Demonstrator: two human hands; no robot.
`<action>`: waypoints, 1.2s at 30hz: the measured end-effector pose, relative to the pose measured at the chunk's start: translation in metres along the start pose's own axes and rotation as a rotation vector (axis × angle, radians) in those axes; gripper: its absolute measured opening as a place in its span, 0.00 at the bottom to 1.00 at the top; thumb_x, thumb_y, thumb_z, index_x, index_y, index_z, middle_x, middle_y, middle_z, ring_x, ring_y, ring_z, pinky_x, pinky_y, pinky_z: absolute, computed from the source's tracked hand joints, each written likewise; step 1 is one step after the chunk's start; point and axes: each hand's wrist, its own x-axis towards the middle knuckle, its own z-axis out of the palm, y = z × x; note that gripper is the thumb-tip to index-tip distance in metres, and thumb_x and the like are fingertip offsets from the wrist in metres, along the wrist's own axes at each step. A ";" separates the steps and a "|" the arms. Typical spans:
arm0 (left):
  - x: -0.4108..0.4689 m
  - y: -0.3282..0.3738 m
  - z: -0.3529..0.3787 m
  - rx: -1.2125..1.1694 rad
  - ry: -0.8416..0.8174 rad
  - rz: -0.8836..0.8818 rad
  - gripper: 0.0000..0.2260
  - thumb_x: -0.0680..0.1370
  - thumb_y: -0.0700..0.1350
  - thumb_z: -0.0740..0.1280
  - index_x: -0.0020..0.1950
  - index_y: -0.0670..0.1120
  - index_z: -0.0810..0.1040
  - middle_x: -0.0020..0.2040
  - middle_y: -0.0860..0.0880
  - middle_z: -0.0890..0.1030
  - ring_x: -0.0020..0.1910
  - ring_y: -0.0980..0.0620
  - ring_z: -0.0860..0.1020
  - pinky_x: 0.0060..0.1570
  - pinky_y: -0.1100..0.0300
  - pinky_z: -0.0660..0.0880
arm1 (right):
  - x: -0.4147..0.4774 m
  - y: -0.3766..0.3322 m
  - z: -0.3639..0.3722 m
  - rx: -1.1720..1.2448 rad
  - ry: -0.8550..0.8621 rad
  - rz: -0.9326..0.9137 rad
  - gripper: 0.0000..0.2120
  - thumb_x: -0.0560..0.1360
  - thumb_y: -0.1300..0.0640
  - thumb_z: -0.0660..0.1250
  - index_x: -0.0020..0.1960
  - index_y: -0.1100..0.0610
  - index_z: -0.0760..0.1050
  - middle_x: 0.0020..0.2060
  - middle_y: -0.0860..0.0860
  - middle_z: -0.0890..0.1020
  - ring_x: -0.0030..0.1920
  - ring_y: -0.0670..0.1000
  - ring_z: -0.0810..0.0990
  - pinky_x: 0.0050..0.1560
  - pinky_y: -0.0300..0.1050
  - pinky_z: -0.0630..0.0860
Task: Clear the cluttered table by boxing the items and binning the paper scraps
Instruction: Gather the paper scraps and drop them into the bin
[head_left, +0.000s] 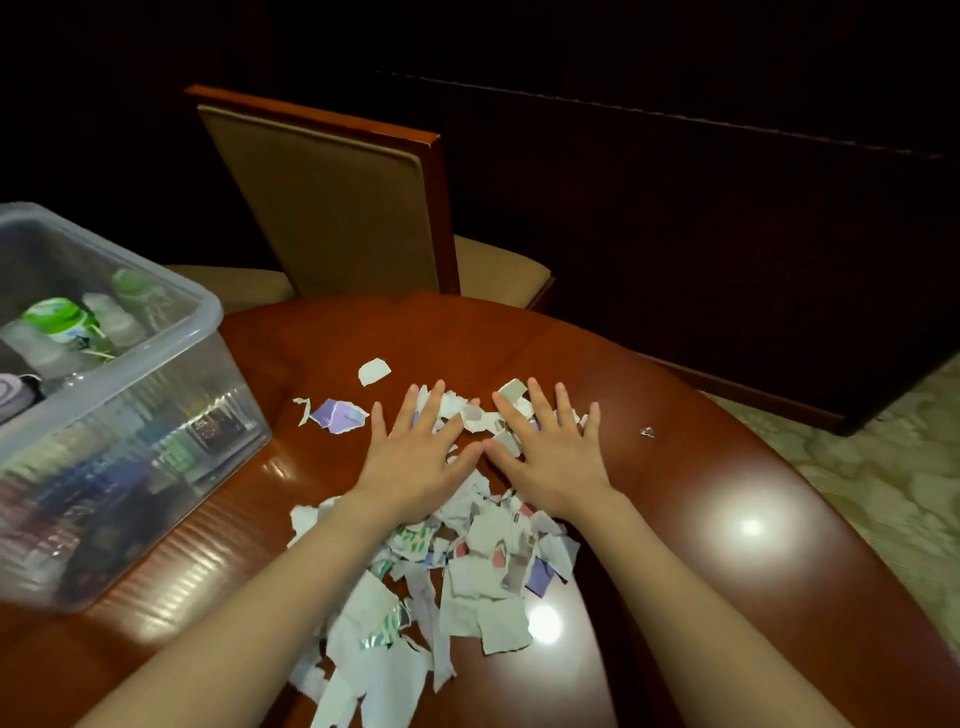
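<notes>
**Both palms flat on the torn paper**

Mid-frame, the left grip (415, 457) and right grip (550, 457) lie side by side, fingers straight and spread, clamping nothing, thumbs nearly touching. They press on the upper end of the paper scraps (488, 571), a pile running down to the lower middle of the glossy wooden worktop (727, 519). A purple scrap (337, 415) lies just left of the left grip. At the left edge, a clear plastic box (208, 312) holds bottles (57, 317)
</notes>
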 end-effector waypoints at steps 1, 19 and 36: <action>-0.008 0.002 0.002 0.001 0.006 -0.014 0.29 0.75 0.67 0.35 0.76 0.61 0.43 0.77 0.51 0.37 0.76 0.47 0.35 0.71 0.40 0.37 | -0.006 -0.003 0.001 0.004 -0.002 -0.004 0.29 0.77 0.35 0.43 0.75 0.39 0.41 0.77 0.50 0.40 0.76 0.57 0.36 0.71 0.64 0.35; -0.014 -0.042 -0.038 -0.141 0.220 -0.176 0.24 0.80 0.61 0.49 0.75 0.61 0.50 0.78 0.49 0.44 0.77 0.45 0.44 0.73 0.43 0.43 | -0.032 0.029 -0.015 0.267 0.246 0.365 0.26 0.80 0.43 0.50 0.76 0.46 0.52 0.77 0.54 0.44 0.77 0.55 0.40 0.74 0.55 0.38; -0.048 -0.047 -0.004 -0.235 -0.037 -0.073 0.29 0.76 0.64 0.36 0.76 0.58 0.48 0.78 0.55 0.42 0.76 0.55 0.40 0.72 0.50 0.35 | -0.046 -0.036 0.005 0.197 -0.013 -0.107 0.28 0.78 0.35 0.43 0.76 0.42 0.45 0.77 0.48 0.44 0.77 0.50 0.39 0.74 0.51 0.35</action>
